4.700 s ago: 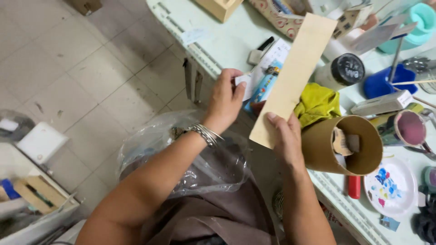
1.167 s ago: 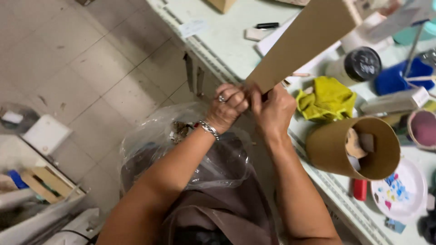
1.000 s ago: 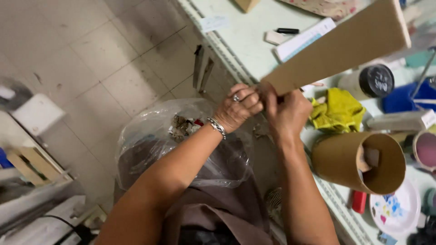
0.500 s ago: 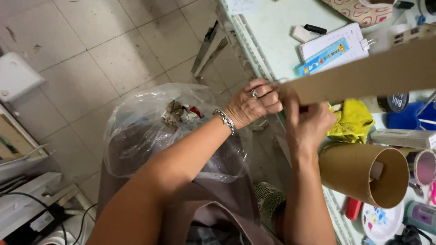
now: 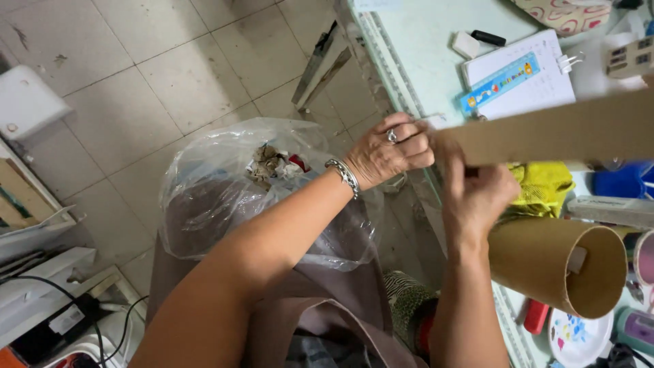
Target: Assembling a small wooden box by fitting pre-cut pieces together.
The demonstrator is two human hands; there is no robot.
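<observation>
Both hands, left (image 5: 395, 151) and right (image 5: 477, 197), gripped one end of a brown cardboard strip (image 5: 565, 128) above a white notepad (image 5: 524, 78) bearing a blue ruler (image 5: 501, 83).

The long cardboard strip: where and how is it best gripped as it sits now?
Probably at its near end, where the left hand and right hand pinch the cardboard strip. It is thin and flat, so finger and thumb close across its faces from the person's side.

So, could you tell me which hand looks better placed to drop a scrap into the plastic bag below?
Probably the left hand: it pinches the cardboard strip at its near end, right beside the open clear plastic bag. The right hand grips the strip farther over, by the cardboard tube.
</observation>
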